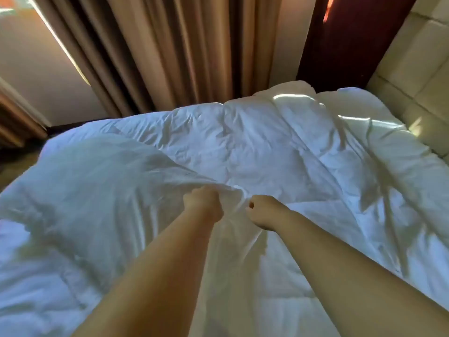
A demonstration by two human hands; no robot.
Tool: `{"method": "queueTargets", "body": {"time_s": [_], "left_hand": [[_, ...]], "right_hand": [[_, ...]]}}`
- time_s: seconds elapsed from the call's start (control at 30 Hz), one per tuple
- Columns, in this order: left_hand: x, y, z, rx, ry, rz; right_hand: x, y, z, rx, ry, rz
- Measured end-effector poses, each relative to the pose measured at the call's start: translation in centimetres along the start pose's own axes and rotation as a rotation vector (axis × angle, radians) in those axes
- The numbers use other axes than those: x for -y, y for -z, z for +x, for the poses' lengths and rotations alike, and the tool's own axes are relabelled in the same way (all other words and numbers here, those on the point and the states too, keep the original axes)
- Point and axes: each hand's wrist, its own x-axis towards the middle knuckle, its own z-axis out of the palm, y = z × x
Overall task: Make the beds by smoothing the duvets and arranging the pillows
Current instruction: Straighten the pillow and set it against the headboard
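Note:
A white duvet (255, 147) covers the bed and is creased all over. Its left part (92, 181) is raised in a blurred, billowing fold. My left hand (204, 203) is closed in a fist on a bunch of the duvet's fabric near the middle of the bed. Close to its right, my right hand (263, 211) is also closed, gripping the same gathered fabric. Both bare forearms reach in from the bottom edge. No pillow shows in this view.
A padded cream headboard (418, 76) stands at the right. Beige curtains (175, 49) hang behind the bed, with a dark red curtain (345, 37) beside them. A bright window strip (58, 40) lies at the upper left. Dark floor (21, 156) shows at the left.

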Motion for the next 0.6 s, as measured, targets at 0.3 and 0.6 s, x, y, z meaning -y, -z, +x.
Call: {"method": "queueTargets", "body": {"time_s": [0.3, 0.6], "left_hand": [[4.0, -8.8, 3.1, 0.051, 0.284, 0.221], [6.7, -8.8, 3.7, -0.113, 0.21, 0.343]], "right_hand": [[-1.9, -8.6, 8.2, 0.276, 0.022, -0.033], [4.9, -13.7, 9.1, 0.418, 0.023, 0.26]]}}
